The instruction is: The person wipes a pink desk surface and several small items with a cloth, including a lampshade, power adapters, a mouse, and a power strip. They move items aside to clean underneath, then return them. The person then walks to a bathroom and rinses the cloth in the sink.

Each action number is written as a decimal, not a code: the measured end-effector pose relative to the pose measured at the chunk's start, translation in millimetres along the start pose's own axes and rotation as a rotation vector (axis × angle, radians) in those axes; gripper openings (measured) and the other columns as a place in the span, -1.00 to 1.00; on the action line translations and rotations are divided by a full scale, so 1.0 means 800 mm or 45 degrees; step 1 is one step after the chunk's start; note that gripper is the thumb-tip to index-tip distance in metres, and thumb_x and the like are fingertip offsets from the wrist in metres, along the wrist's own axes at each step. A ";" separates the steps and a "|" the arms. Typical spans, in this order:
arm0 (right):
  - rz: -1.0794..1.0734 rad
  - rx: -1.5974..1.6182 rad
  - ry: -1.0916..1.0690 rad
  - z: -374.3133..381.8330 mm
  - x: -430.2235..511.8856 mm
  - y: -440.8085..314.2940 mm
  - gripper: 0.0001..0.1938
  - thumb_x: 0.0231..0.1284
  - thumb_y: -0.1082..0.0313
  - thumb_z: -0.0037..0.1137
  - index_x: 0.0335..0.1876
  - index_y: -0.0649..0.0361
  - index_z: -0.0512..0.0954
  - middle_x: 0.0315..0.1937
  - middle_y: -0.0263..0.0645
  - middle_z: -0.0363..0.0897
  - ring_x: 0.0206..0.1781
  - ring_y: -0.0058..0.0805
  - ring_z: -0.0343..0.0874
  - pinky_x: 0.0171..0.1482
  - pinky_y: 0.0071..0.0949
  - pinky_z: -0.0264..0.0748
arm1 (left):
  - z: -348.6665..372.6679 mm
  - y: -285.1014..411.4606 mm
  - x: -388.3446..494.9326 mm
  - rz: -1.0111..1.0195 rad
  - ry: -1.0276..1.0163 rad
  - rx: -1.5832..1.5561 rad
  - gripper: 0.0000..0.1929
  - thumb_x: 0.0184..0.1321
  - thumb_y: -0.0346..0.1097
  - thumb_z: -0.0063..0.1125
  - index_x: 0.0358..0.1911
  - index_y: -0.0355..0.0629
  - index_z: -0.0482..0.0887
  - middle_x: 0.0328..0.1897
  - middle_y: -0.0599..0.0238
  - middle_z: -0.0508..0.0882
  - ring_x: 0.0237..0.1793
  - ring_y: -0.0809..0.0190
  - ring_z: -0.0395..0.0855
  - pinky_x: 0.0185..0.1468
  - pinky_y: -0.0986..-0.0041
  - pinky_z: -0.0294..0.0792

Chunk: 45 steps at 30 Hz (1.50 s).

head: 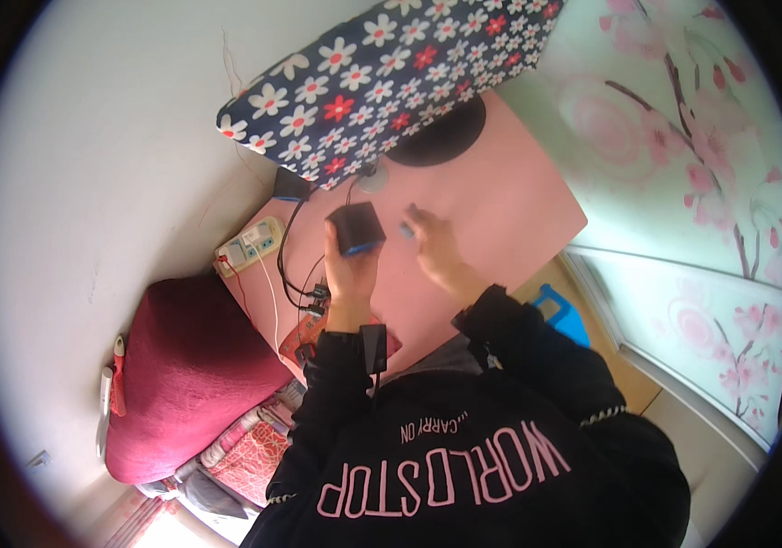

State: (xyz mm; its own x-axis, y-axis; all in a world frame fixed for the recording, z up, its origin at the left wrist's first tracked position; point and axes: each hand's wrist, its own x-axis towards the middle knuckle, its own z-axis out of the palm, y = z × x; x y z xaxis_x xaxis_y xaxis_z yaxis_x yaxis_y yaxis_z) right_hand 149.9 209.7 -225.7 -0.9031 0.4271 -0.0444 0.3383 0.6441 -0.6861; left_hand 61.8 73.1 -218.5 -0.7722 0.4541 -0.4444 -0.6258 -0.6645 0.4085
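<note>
A small black speaker-like box (358, 228) with a blue lower edge is held up in my left hand (352, 274), over the pink tabletop (500, 205). To its right, my right hand (435, 250) is blurred, with a small grey-blue thing (407, 229), perhaps a cloth, between its fingers. A gap separates this hand from the box. A similar black box (291, 185) stands at the table's back left edge. Black cables with plugs (317, 299) lie just left of my left wrist.
A flower-patterned cloth cover (377, 82) hangs over something on a dark round base (442, 133). A power strip (250, 246) with plugged-in cables lies at the left edge. Beside the table are a dark red cushion-like form (192, 377) and a blue plastic item (565, 318).
</note>
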 end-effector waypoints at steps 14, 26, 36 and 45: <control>-0.279 0.279 0.381 -0.041 -0.026 -0.038 -0.44 0.17 0.65 -0.02 0.32 0.06 0.53 0.29 -0.03 0.45 0.13 0.08 0.46 0.19 -0.07 0.41 | 0.017 -0.012 0.012 0.296 0.326 1.035 -0.54 0.59 0.04 -0.14 0.32 -0.13 0.30 0.20 0.17 0.54 0.17 0.26 0.49 0.21 0.38 0.40; -0.059 0.671 0.200 0.042 0.029 0.017 -0.56 0.31 0.60 -0.15 0.27 0.16 0.53 0.19 0.05 0.51 0.19 0.05 0.54 0.19 -0.15 0.50 | 0.039 -0.010 -0.009 0.025 0.048 0.517 -0.53 0.56 0.09 -0.13 0.29 -0.11 0.34 0.23 0.15 0.53 0.19 0.14 0.53 0.13 0.16 0.50; -0.322 0.182 0.390 -0.003 -0.014 -0.008 -0.42 0.25 0.64 -0.10 0.42 0.08 0.44 0.38 0.11 0.32 0.28 0.17 0.36 0.32 -0.10 0.35 | 0.032 -0.012 0.011 -0.053 -0.007 0.367 -0.48 0.58 0.11 -0.23 0.34 -0.12 0.42 0.29 0.11 0.57 0.25 0.03 0.55 0.30 -0.03 0.39; -0.371 0.072 0.318 -0.025 -0.011 -0.019 -0.36 0.15 0.59 -0.01 0.41 -0.07 0.47 0.34 -0.04 0.38 0.18 0.14 0.40 0.22 0.02 0.38 | 0.017 -0.019 0.014 0.544 0.257 1.399 -0.60 0.61 -0.08 -0.15 0.28 -0.21 0.27 0.04 0.18 0.48 -0.05 0.29 0.47 0.01 0.41 0.41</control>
State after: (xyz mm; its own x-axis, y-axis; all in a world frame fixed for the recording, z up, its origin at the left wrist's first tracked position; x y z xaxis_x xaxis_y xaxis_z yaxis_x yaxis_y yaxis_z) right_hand 158.2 209.3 -200.3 -0.8647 0.3769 0.3319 0.0554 0.7285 -0.6828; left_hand 61.1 96.5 -218.8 -0.9710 0.1533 -0.1835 -0.1574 0.1682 0.9731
